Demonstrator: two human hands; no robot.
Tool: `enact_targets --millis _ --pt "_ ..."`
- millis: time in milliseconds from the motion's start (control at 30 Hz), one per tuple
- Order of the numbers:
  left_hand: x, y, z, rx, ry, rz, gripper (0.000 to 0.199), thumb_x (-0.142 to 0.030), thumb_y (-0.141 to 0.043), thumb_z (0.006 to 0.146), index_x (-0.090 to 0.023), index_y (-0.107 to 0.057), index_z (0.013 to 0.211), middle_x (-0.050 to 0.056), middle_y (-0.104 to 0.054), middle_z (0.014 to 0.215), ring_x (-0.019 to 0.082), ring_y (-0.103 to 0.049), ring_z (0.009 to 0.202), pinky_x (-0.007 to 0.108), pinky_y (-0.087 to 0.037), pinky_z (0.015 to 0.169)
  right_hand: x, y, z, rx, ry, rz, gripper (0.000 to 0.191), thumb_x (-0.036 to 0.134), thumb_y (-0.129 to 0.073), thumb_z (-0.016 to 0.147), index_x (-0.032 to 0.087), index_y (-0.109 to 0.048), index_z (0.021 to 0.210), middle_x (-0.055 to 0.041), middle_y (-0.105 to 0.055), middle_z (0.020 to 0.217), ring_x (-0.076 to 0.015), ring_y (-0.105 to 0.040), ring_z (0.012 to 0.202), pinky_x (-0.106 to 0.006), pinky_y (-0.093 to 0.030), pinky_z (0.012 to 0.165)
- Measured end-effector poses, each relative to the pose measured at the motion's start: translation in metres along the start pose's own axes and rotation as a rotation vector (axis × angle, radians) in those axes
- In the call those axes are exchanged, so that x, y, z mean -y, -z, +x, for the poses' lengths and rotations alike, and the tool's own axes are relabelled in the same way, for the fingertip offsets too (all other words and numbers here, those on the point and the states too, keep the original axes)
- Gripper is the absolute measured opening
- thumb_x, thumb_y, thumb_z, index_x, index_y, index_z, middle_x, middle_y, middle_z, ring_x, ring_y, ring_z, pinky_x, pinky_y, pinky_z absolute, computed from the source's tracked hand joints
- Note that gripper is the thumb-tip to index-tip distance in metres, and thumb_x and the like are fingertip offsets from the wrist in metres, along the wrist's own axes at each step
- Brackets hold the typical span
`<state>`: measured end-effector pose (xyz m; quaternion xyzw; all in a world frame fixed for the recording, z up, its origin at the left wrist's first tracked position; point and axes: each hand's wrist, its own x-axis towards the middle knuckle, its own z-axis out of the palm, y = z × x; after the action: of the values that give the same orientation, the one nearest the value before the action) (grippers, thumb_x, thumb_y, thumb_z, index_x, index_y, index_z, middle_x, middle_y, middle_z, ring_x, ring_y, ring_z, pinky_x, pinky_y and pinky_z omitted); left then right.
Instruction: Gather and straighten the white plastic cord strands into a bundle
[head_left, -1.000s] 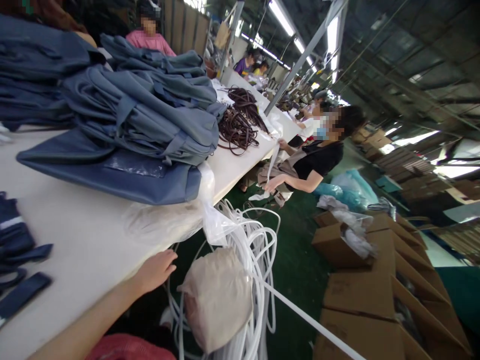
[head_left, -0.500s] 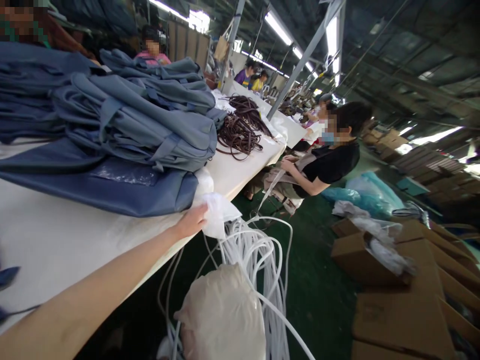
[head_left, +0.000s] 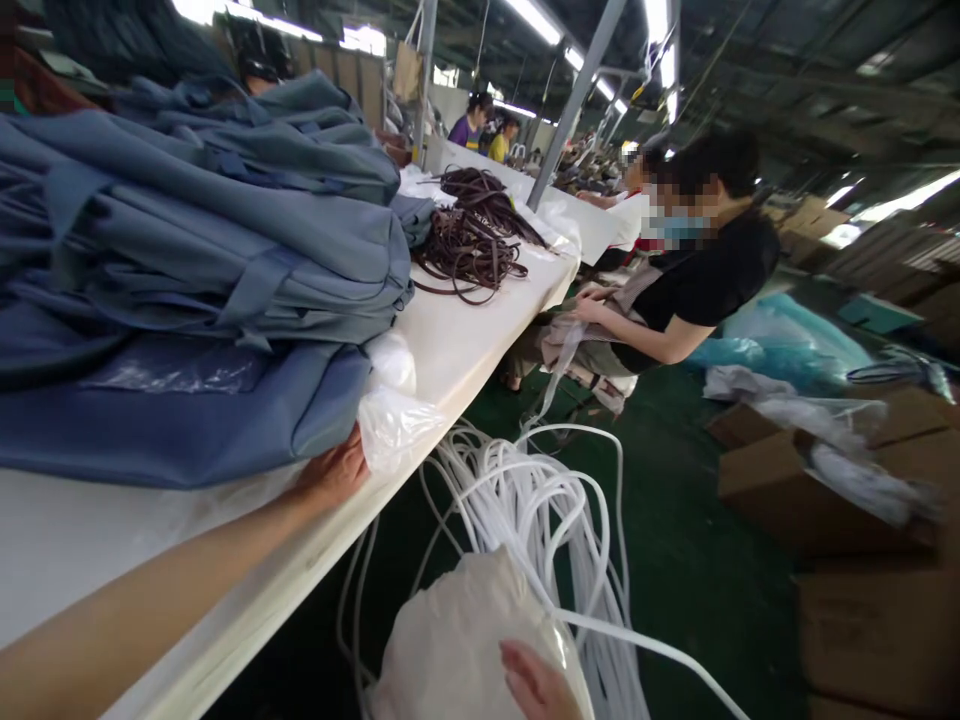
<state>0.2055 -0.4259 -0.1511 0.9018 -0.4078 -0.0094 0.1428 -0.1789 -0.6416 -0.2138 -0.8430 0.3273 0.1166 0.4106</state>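
Note:
My left hand point(head_left: 337, 470) lies at the table's edge by the corner of a dark blue bag point(head_left: 202, 430). Its fingers are curled against a crumpled clear plastic bag point(head_left: 394, 425), and their tips are partly hidden. Low in the picture, my right hand point(head_left: 538, 682) comes into view with fingers stretched out and nothing visible in them. Behind it is a cream, cloth-like bundle point(head_left: 450, 630) below the table's edge; I cannot tell whether they touch. Several blue-grey bags point(head_left: 300, 240) with straps are heaped on the dark blue one.
Dark brown straps point(head_left: 472, 245) lie tangled farther along the white table point(head_left: 450, 355). Long white tubing point(head_left: 517, 490) hangs in loops beside the edge. A seated person point(head_left: 675, 290) in black works with strips of fabric. Cardboard boxes point(head_left: 817, 490) and teal plastic point(head_left: 795, 335) are at right.
My left hand has come back toward the bag corner and lower, and the raised plastic now lies on the table. My right hand has entered at the bottom. The view has shifted.

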Motion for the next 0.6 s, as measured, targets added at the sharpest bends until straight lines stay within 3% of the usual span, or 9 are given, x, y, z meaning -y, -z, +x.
enact_targets --millis 133,300,433,533,600 --pt "0.006 -0.010 0.003 -0.001 -0.012 0.058 0.042 -0.017 -0.047 0.090 -0.006 -0.063 0.128 0.022 -0.048 0.149 0.033 -0.058 0.126 0.045 -0.047 0.110 -0.001 -0.004 0.130 -0.037 -0.015 -0.042 0.034 0.019 -0.043 0.095 0.015 -0.065 0.121 -0.0110 -0.070 0.126 -0.0210 -0.062 0.122 -0.036 -0.043 0.112" --pt "0.016 -0.024 0.002 -0.101 -0.099 0.149 0.044 -0.020 -0.045 0.088 -0.015 -0.066 0.126 0.015 -0.061 0.136 0.031 -0.052 0.132 0.044 -0.042 0.116 -0.013 -0.034 0.276 -0.079 -0.159 -0.136 0.020 0.021 -0.058 0.095 0.014 -0.065 0.112 -0.0087 -0.069 0.123 -0.0235 -0.062 0.119 -0.046 -0.047 0.107" --pt "0.021 -0.031 0.003 -0.204 -0.159 0.152 0.049 -0.021 -0.044 0.085 -0.019 -0.065 0.130 0.011 -0.062 0.134 0.032 -0.060 0.120 0.043 -0.045 0.116 -0.035 -0.074 0.336 -0.055 -0.237 -0.192 0.010 0.028 -0.066 0.092 0.018 -0.069 0.093 -0.0031 -0.072 0.103 -0.0235 -0.067 0.107 -0.040 -0.055 0.093" --pt "0.024 -0.033 0.005 -0.194 -0.189 0.140 0.058 -0.023 -0.046 0.079 -0.026 -0.061 0.135 0.007 -0.065 0.128 0.035 -0.060 0.120 0.048 -0.044 0.117 -0.054 -0.099 0.358 -0.053 -0.227 -0.199 0.010 0.027 -0.068 0.090 0.018 -0.068 0.085 -0.0016 -0.070 0.089 -0.0204 -0.069 0.094 -0.037 -0.057 0.085" --pt "0.027 -0.033 0.005 -0.209 -0.235 0.132 0.066 -0.021 -0.047 0.075 -0.030 -0.056 0.141 0.005 -0.066 0.126 0.035 -0.054 0.129 0.049 -0.042 0.119 -0.063 -0.117 0.366 -0.106 -0.184 -0.169 0.010 0.028 -0.068 0.090 0.018 -0.068 0.088 -0.0020 -0.070 0.091 -0.0197 -0.069 0.092 -0.037 -0.057 0.084"
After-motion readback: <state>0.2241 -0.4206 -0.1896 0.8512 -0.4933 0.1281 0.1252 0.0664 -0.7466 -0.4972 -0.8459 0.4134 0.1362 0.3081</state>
